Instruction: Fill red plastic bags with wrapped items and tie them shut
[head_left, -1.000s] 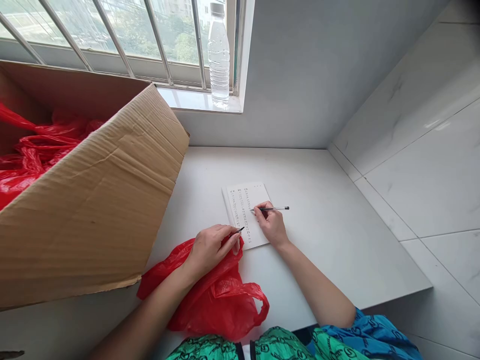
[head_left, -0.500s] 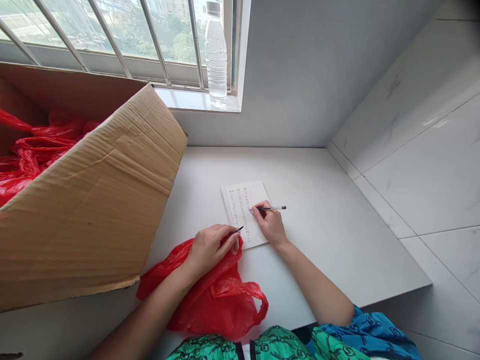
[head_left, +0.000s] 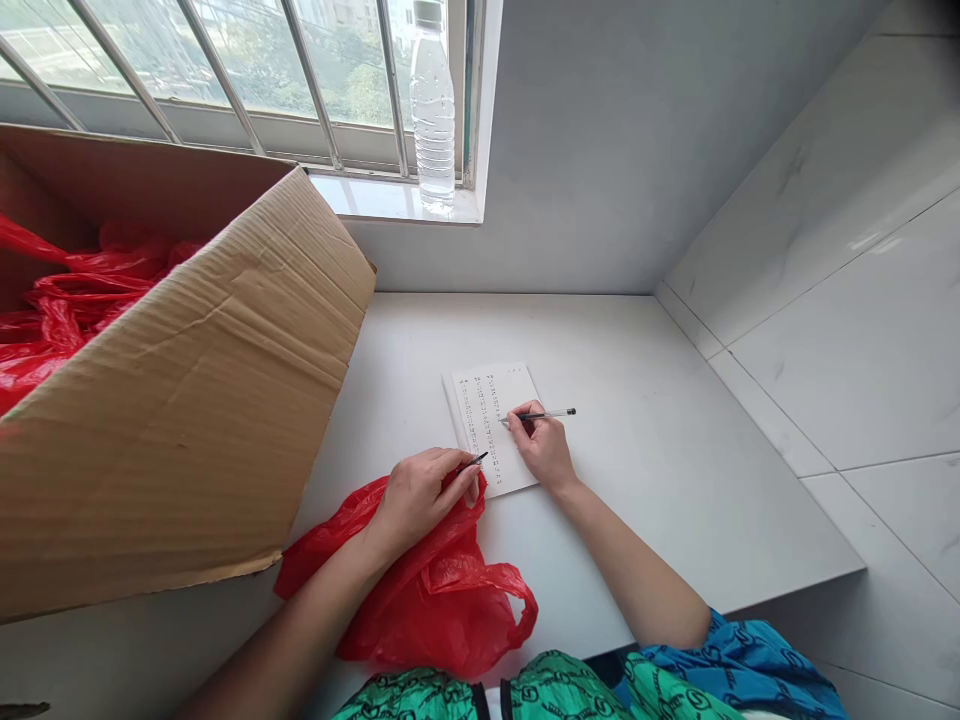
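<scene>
My right hand point(head_left: 546, 450) is closed round a pen point(head_left: 556, 413) with a clear barrel and black end, its tip on the page of a small notebook point(head_left: 517, 470). Columns of short handwritten marks run down that page. Pinched between the thumb and fingers of my left hand point(head_left: 427, 490) is a slim black piece that looks like a pen cap point(head_left: 478, 459), over the notebook's near left edge. Beneath that hand and forearm lies a crumpled red plastic bag point(head_left: 457, 610), one loop handle towards the right; whether the fingers also grip it I cannot tell.
A large open cardboard box point(head_left: 217, 400) holding red plastic bags point(head_left: 67, 300) stands on the left of the white table point(head_left: 637, 400). On the sill of a barred window stands a clear water bottle point(head_left: 433, 120). A tiled wall point(head_left: 847, 300) borders the right side.
My right hand and the pen have shifted very slightly to the right over the page. The left hand, the pen cap and the red bag look the same.
</scene>
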